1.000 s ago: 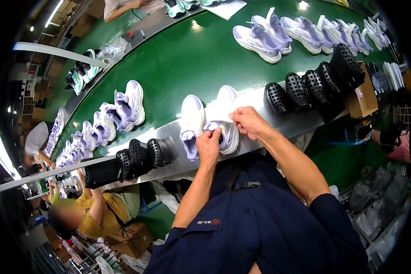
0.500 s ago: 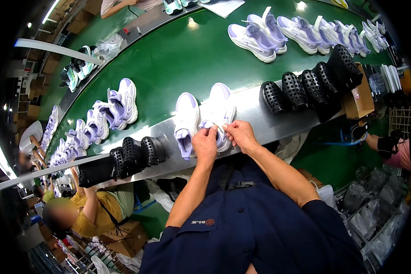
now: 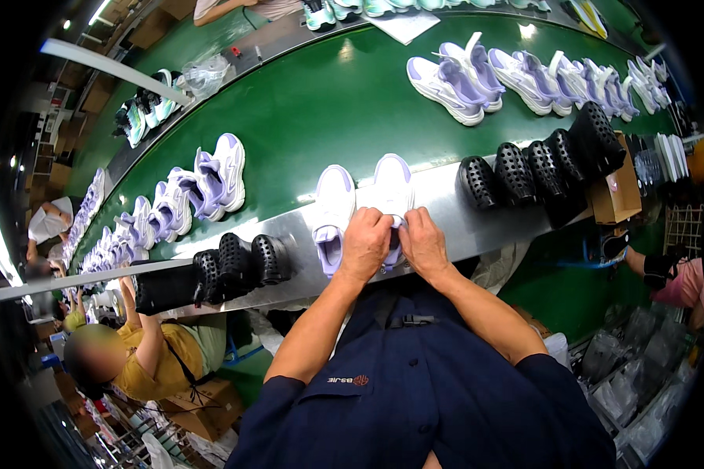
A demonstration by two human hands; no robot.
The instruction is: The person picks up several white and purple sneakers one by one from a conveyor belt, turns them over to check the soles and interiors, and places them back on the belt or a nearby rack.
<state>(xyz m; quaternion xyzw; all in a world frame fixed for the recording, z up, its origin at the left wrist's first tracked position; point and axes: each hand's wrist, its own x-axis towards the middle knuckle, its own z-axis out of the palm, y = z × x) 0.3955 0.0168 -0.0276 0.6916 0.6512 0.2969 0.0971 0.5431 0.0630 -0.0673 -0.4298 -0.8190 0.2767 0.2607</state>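
Two white and lavender sneakers stand side by side in front of me, toes pointing away, on the metal ledge at the belt's edge. Both my hands are at the opening of the right sneaker [image 3: 393, 181]. My left hand [image 3: 367, 244] is closed, fingertips pinching that sneaker near the tongue. Opposite it, my right hand [image 3: 423, 244] pinches the other side of the opening. Exactly which part lies between the fingers is hidden. The left sneaker [image 3: 335, 195] stands untouched beside my left hand, its opening toward me.
Black perforated shoe lasts [image 3: 514, 173] line the ledge at right, more black lasts [image 3: 235, 262] at left. White and lavender sneakers [image 3: 454, 82] rest on the green belt [image 3: 305, 117]. A cardboard box [image 3: 616, 195] is at right. A co-worker in yellow [image 3: 168, 348] sits at left.
My right hand has turned and closed in on the sneaker's opening, and my left hand has shifted slightly right. The whole view has shifted a little, moving the scene right and down.
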